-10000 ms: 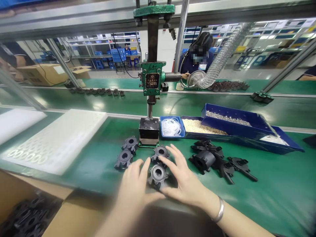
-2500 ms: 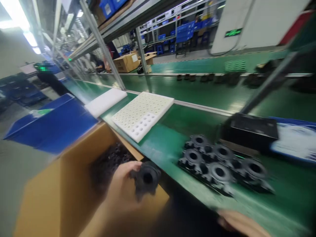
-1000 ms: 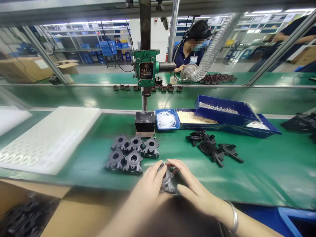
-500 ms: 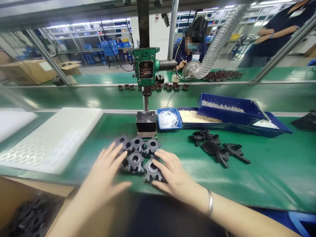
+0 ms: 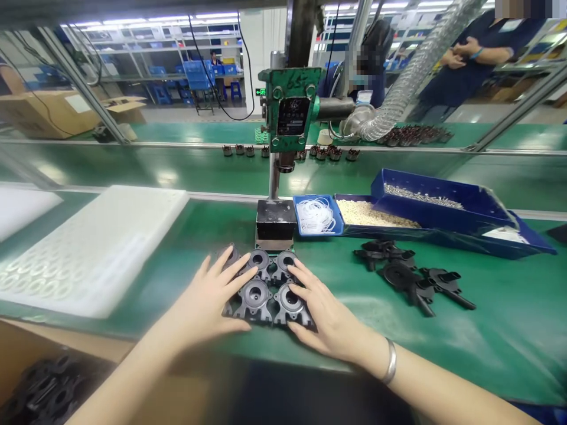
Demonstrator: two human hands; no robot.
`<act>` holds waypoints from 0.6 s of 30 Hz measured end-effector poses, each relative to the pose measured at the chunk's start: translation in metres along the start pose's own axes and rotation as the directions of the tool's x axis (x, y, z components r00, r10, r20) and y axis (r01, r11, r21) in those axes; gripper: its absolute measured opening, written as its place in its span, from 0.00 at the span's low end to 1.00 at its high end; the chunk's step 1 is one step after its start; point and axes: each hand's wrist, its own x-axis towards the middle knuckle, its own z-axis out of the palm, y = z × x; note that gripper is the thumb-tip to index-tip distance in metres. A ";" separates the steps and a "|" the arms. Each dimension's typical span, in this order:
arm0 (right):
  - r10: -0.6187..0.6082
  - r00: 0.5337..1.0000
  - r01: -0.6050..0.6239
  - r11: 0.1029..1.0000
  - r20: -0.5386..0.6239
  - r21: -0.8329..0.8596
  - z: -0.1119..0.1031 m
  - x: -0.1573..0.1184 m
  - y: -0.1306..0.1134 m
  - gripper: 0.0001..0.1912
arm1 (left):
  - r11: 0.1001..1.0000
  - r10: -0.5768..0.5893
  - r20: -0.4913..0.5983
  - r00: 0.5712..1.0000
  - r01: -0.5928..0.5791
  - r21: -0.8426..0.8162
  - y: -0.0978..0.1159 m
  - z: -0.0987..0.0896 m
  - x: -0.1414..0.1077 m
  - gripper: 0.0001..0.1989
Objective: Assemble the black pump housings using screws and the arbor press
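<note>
Several black plastic housings (image 5: 256, 293), each with a round recess and a centre hole, stand in two close rows on the green bench. My left hand (image 5: 212, 304) rests with spread fingers over the group's left side, partly hiding the housings there. Along the right side lies my right hand (image 5: 325, 313), fingers apart, fingertips touching the back-right housing (image 5: 286, 262) and the front-right housing (image 5: 291, 298). Neither hand grips a part. Just behind the rows is the black block (image 5: 275, 221) at the base of a green hand press (image 5: 292, 109).
Right of the block are a blue tray of white rings (image 5: 316, 215), a bin of beige pieces (image 5: 370, 212) and a bin of metal pins (image 5: 425, 198). Loose black parts (image 5: 410, 277) lie right. A white board (image 5: 101, 254) lies left. Two people stand across the bench.
Both hands have closed in on the group. The front-right housing now sits against its neighbour, where a gap showed before. My view has shifted slightly left.
</note>
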 end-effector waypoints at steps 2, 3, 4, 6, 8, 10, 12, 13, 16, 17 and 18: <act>-0.005 1.000 0.005 1.000 0.018 0.015 0.001 0.002 0.003 0.28 | 1.000 0.009 -0.016 1.000 -0.009 -0.010 -0.002 0.001 -0.001 0.52; -0.006 1.000 0.006 1.000 0.025 0.020 0.002 0.003 0.005 0.29 | 1.000 0.016 -0.032 0.999 -0.017 -0.015 -0.002 0.002 -0.001 0.52; -0.007 0.999 0.006 1.000 0.032 0.025 0.002 0.004 0.007 0.29 | 1.000 0.023 -0.050 0.998 -0.024 -0.020 -0.002 0.002 -0.001 0.52; -0.005 0.999 0.003 0.999 0.041 0.032 0.002 0.005 0.009 0.30 | 0.999 0.032 -0.084 0.996 -0.034 -0.031 -0.003 0.002 -0.001 0.51; -0.001 0.999 -0.001 0.999 0.050 0.038 0.002 0.006 0.011 0.30 | 0.998 0.035 -0.101 0.994 -0.039 -0.039 -0.002 0.002 0.000 0.51; -0.001 0.998 -0.001 0.999 0.058 0.040 0.002 0.007 0.013 0.31 | 0.999 0.037 -0.107 0.994 -0.041 -0.036 -0.001 0.002 0.000 0.51; -0.006 0.998 0.004 0.999 0.069 0.039 0.001 0.007 0.013 0.31 | 0.998 0.060 -0.107 0.992 -0.063 -0.027 0.000 0.002 0.000 0.51; -0.007 0.997 0.005 0.999 0.074 0.038 0.001 0.007 0.013 0.32 | 0.996 0.078 -0.106 0.991 -0.081 -0.023 0.001 0.001 0.000 0.50; -0.003 0.997 0.001 1.000 0.079 0.027 0.002 0.007 0.012 0.32 | 0.991 0.128 -0.107 0.986 -0.131 -0.027 0.001 0.002 -0.002 0.47; 0.002 0.997 -0.004 1.000 0.078 0.022 0.002 0.008 0.012 0.32 | 0.990 0.134 -0.112 0.985 -0.138 -0.029 0.000 0.002 -0.002 0.47; 0.008 0.997 -0.009 1.000 0.076 0.016 0.002 0.008 0.011 0.32 | 0.989 0.138 -0.114 0.984 -0.142 -0.031 -0.001 0.003 -0.002 0.47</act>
